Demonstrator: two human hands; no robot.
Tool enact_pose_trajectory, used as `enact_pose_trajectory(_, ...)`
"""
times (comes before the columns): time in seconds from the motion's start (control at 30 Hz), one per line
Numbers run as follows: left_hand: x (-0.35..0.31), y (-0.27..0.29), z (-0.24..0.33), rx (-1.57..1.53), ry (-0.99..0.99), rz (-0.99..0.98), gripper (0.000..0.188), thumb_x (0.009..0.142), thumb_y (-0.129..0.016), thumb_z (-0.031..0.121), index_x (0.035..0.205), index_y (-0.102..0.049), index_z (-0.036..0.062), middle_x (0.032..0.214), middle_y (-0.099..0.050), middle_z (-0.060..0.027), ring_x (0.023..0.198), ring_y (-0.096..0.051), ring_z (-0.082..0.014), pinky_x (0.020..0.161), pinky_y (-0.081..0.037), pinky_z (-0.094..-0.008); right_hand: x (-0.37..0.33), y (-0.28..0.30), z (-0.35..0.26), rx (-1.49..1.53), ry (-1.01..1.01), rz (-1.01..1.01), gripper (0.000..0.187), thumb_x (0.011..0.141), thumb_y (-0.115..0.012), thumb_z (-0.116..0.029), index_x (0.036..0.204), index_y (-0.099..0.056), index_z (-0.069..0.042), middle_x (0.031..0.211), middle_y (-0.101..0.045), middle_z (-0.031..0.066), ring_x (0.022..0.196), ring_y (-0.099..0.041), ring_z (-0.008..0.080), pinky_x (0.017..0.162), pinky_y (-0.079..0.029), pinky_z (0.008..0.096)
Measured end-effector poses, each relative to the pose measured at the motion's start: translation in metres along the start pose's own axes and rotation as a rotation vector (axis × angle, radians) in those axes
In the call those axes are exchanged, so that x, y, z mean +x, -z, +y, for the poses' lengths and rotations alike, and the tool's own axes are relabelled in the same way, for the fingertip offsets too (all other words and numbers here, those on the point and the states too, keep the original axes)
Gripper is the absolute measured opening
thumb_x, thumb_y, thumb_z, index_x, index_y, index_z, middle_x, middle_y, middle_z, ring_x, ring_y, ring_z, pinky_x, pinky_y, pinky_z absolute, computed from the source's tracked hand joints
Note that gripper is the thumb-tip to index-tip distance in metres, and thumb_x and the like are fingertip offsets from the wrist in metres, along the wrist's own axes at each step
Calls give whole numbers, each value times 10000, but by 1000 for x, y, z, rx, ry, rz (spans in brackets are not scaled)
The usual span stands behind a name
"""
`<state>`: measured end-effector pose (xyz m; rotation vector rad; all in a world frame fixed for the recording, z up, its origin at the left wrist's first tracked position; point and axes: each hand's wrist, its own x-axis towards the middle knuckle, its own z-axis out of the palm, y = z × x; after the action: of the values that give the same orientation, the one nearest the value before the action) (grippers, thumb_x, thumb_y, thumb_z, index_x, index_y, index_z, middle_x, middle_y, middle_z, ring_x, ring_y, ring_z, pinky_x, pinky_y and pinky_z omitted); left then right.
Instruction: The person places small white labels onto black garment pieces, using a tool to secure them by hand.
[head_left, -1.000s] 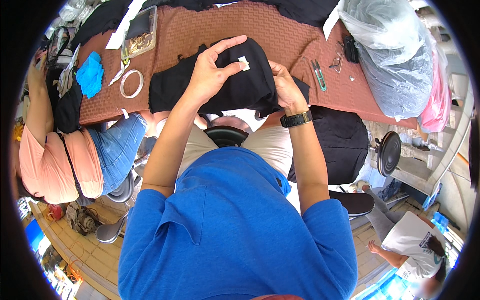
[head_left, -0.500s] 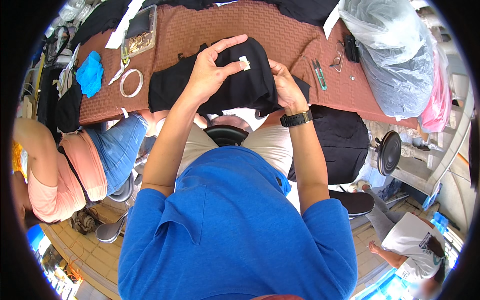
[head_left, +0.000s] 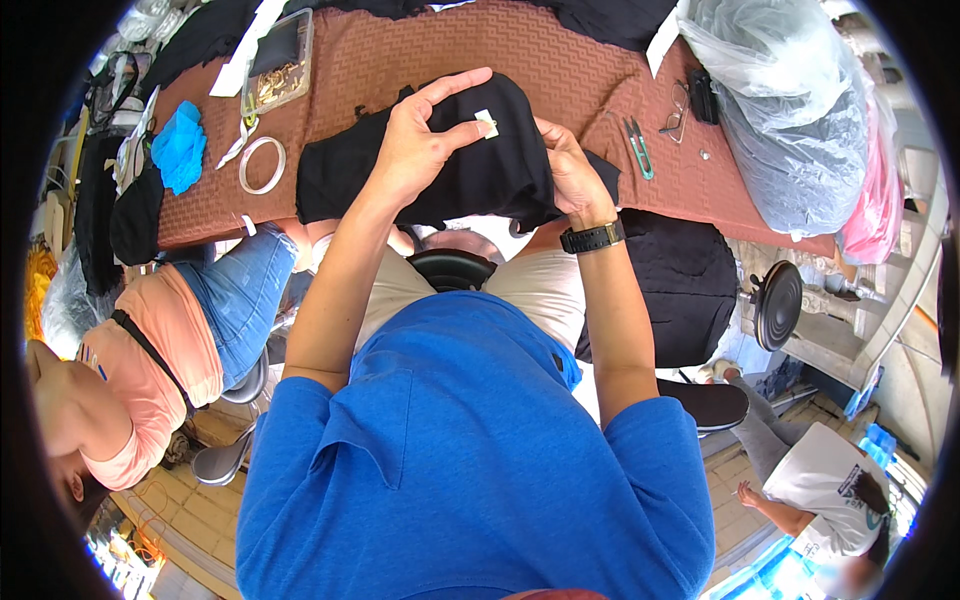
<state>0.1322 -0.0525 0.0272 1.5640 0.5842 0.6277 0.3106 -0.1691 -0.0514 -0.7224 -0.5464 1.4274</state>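
W/ L hand (head_left: 420,140) spread, pressing thumb onto 1 cream tag (head_left: 489,121), lying on 1 blk cloth (head_left: 465,180) at front edge of worktop (head_left: 380,60), w/ index stretched near cloth's upper edge. W/ R hand (head_left: 577,175), pinching same cloth at its R side. To L: 1 white ring (head_left: 282,180), 1 blue crumpled cloth (head_left: 178,150). To R: 1 pr. green snips (head_left: 639,150), 1 pr. glasses (head_left: 676,112).

Your T-shirt (head_left: 500,440) is plain blue, your trousers (head_left: 548,280) off-white, your wristwatch (head_left: 592,238) black. You have solid black cloth (head_left: 440,190) before you, with a whitish label (head_left: 485,122). Your tablecloth (head_left: 400,45) is reddish brown, patterned in tone-on-tone zigzags. The thread snips (head_left: 642,162) show green handles; the crumpled fabric (head_left: 180,148) to your left is bright blue.
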Motion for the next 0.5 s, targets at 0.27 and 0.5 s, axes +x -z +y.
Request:
enact_pose_trajectory(0.27, -1, 0, 1, -4, 8, 0, 543, 820, -762, 13, 1346, -632, 38, 1360, -638, -58, 1230, -580, -138, 1098, -418, -299, -1, -4, -2, -21, -12, 12, 369, 907, -591, 53, 1273, -637, 39, 1160, -715, 151, 983, -727, 186, 889, -602, 307)
enact_pose_trajectory(0.5, -1, -1, -1, -40, 17, 11, 521, 804, -784, 22, 1311, -667, 63, 1309, -677, -58, 1202, -611, -149, 1090, -424, -300, -2, -3, -3, -36, -13, -1, 370, 908, -588, 51, 1275, -634, 44, 1163, -713, 150, 988, -725, 184, 893, -599, 303)
